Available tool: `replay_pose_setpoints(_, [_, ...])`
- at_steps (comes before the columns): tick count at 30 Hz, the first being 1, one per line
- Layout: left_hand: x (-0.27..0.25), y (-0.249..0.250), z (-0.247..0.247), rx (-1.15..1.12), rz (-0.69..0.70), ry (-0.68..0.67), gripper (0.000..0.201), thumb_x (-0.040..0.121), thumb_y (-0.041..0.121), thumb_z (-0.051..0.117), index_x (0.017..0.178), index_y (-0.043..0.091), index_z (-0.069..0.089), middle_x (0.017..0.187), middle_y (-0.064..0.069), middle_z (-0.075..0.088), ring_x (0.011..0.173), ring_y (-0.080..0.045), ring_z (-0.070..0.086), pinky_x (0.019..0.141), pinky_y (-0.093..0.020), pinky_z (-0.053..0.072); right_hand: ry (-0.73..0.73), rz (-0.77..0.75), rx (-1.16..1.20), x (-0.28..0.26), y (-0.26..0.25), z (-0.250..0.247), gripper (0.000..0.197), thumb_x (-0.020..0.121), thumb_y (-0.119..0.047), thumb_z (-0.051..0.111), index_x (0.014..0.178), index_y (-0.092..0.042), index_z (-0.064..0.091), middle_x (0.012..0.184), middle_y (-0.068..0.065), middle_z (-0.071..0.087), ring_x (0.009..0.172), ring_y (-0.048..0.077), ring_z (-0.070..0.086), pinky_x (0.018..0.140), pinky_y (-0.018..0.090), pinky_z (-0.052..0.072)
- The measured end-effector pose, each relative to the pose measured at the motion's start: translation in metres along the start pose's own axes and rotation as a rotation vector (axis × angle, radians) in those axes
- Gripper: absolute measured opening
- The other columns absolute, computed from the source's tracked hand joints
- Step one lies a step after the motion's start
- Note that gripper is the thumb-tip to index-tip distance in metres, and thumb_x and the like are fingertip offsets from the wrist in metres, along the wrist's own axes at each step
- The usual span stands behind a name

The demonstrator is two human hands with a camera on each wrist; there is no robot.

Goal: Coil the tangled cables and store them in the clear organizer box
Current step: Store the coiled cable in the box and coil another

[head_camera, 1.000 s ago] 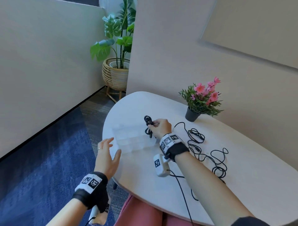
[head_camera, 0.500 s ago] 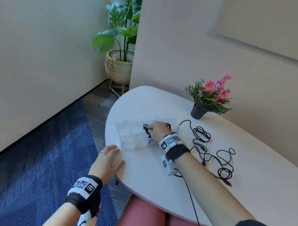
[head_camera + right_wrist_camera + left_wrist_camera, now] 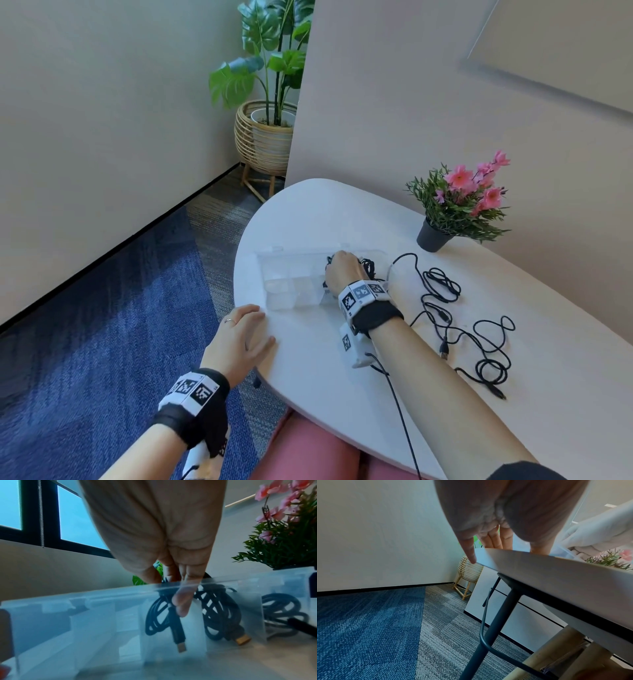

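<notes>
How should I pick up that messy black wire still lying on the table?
Probably grab the loose black wire at the small bunch of loops nearest the table edge, coming straight down from above. It lies flat, and those loops give your fingers several strands together.

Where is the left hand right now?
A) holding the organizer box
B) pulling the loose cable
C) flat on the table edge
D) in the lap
C: the left hand lies with straight fingers on the near edge of the table, apart from the organizer box.
</notes>
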State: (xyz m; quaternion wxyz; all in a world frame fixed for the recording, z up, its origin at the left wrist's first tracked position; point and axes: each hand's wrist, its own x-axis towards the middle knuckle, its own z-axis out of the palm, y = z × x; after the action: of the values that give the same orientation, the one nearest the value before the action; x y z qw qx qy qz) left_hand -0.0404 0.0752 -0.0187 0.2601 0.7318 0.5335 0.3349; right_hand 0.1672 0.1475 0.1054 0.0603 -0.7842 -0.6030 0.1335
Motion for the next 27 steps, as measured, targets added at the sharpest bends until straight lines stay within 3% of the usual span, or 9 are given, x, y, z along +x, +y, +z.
replay_pose_setpoints(3, [0.000,-0.001,0.000,-0.002,-0.001,0.005,0.065,0.069,0.064,0.045,0.116,0.021,0.059,0.126,0.010,0.048,0.110,-0.006,0.038,0.095,-0.024,0.033,0.011,0.010,0.025,0.005,0.002,0.001,0.018,0.093,-0.006,0.048,0.082,0.004,0.059,0.098,0.021,0.064,0.089,0.034,0.061,0.066,0.033,0.044])
replay_pose_setpoints(5, [0.000,-0.002,0.001,-0.012,-0.009,0.005,0.065,0.069,0.064,0.045,0.116,0.022,0.059,0.126,0.011,0.047,0.111,-0.005,0.038,0.095,-0.024,0.034,0.037,0.047,0.060,0.009,0.002,0.001,0.031,0.088,-0.007,0.059,0.062,-0.002,0.045,0.075,0.015,0.058,0.071,0.029,0.055,0.057,0.028,0.040])
replay_pose_setpoints(7, [0.000,-0.004,0.002,-0.015,-0.004,0.006,0.064,0.069,0.064,0.046,0.116,0.022,0.059,0.126,0.011,0.047,0.112,-0.006,0.038,0.096,-0.025,0.034,0.086,0.038,0.124,0.010,0.001,-0.002,0.022,0.083,-0.009,0.067,0.081,-0.003,0.046,0.076,0.012,0.050,0.067,0.027,0.050,0.053,0.029,0.039])
replay_pose_setpoints(9, [0.000,-0.006,0.003,-0.016,0.007,0.016,0.062,0.070,0.063,0.048,0.115,0.022,0.059,0.126,0.011,0.048,0.112,-0.007,0.039,0.097,-0.027,0.035,0.124,0.024,0.163,0.010,0.005,-0.003,0.041,0.079,-0.008,0.072,0.106,-0.003,0.040,0.081,0.011,0.047,0.069,0.028,0.050,0.048,0.028,0.035])
replay_pose_setpoints(12, [-0.001,-0.006,0.004,-0.016,0.013,0.035,0.061,0.071,0.061,0.048,0.115,0.021,0.060,0.126,0.009,0.049,0.110,-0.005,0.038,0.097,-0.026,0.034,0.080,-0.050,0.094,0.015,0.010,0.002,0.017,0.082,-0.009,0.068,0.083,0.003,0.056,0.071,0.010,0.055,0.067,0.027,0.051,0.050,0.024,0.036])
replay_pose_setpoints(14, [0.000,-0.005,0.004,-0.014,0.003,0.030,0.060,0.071,0.061,0.048,0.115,0.022,0.059,0.126,0.010,0.048,0.110,-0.005,0.037,0.097,-0.025,0.034,0.050,-0.072,0.046,0.018,0.012,0.004,0.022,0.083,-0.010,0.064,0.066,0.000,0.055,0.061,0.008,0.052,0.065,0.026,0.051,0.051,0.024,0.034])
replay_pose_setpoints(22, [-0.002,-0.001,0.001,0.004,-0.019,0.010,0.061,0.072,0.063,0.046,0.117,0.024,0.059,0.128,0.012,0.047,0.111,-0.001,0.034,0.096,-0.023,0.031,-0.088,-0.116,-0.057,0.018,0.015,0.008,0.023,0.079,-0.016,0.066,0.061,-0.008,0.054,0.065,0.004,0.056,0.068,0.021,0.054,0.054,0.022,0.035])
replay_pose_setpoints(24, [-0.003,0.000,0.000,0.008,-0.033,-0.006,0.061,0.072,0.063,0.046,0.118,0.025,0.058,0.128,0.014,0.046,0.111,-0.001,0.034,0.094,-0.023,0.033,-0.135,-0.144,-0.013,0.015,0.015,-0.002,0.018,0.083,-0.018,0.062,0.071,-0.005,0.065,0.071,0.009,0.064,0.072,0.023,0.055,0.056,0.024,0.039])
replay_pose_setpoints(27, [-0.003,0.001,-0.001,0.022,-0.043,-0.016,0.051,0.077,0.055,0.055,0.118,0.026,0.057,0.129,0.014,0.046,0.114,-0.005,0.036,0.091,-0.024,0.034,-0.078,-0.179,0.180,0.001,0.021,-0.018,0.038,0.090,-0.025,0.057,0.127,-0.015,0.058,0.104,0.010,0.069,0.103,0.025,0.060,0.090,0.029,0.047])
